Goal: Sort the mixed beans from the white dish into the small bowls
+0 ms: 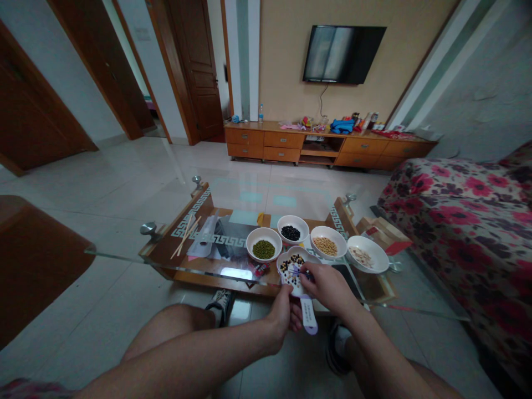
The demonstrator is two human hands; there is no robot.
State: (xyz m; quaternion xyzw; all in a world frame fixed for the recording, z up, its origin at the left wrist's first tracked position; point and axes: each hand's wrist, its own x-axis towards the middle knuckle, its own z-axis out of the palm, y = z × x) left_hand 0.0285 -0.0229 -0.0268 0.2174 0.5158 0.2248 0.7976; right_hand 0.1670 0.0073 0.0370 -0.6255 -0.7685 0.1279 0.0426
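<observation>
Black and yellow beans lie scattered on a white, flower-shaped hand fan (286,257) with a lilac handle (309,317) bearing printed text. My left hand (282,316) grips the fan near its handle, thumb on the lower rim and fingers underneath. Over the fan's face, my right hand (318,280) is closed in a pinch; a slim purplish tool, too small to name, shows at its fingertips. Just beyond the fan stand white bowls of green beans (264,249), black beans (290,233), yellow soybeans (325,245) and pale flat seeds (361,256).
The bowls stand on a glass-topped coffee table (233,191). Chopsticks (185,237) and a plastic-wrapped roll (205,235) show at its left, a brown paper bag (384,235) at its right. A flowered sofa (465,199) is on the right; a cluttered TV cabinet (282,145) is behind.
</observation>
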